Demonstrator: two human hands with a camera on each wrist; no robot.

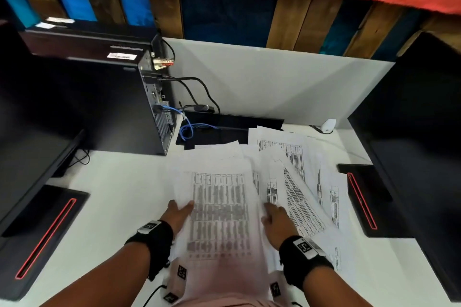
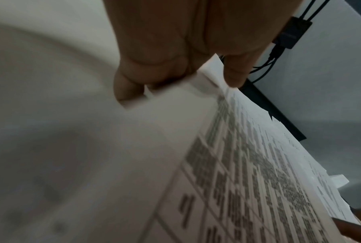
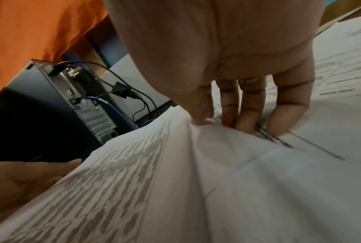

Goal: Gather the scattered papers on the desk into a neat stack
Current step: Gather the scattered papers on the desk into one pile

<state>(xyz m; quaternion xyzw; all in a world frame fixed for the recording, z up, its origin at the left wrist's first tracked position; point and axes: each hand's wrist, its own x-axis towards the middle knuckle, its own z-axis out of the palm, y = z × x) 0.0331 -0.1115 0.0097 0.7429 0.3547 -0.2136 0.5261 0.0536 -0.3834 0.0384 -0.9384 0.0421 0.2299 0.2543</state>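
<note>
- While the printed sheets are held from both sides over the white desk, the loose papers fanned to the right could be pushed further askew or creased; a computer tower, monitor stands and plank wall are seen from the head.
- At the left wrist, the left hand is seen pinching the sheets' edge; slipping is judged possible.
- At the right wrist, the right hand is seen with fingertips pressed onto buckling paper, thumb tucked; a crease is risked.

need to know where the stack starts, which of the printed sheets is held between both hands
The big table sheet nearest the person: left hand on its left edge, right hand on its right. The other sheets lie fanned to the right.
</note>
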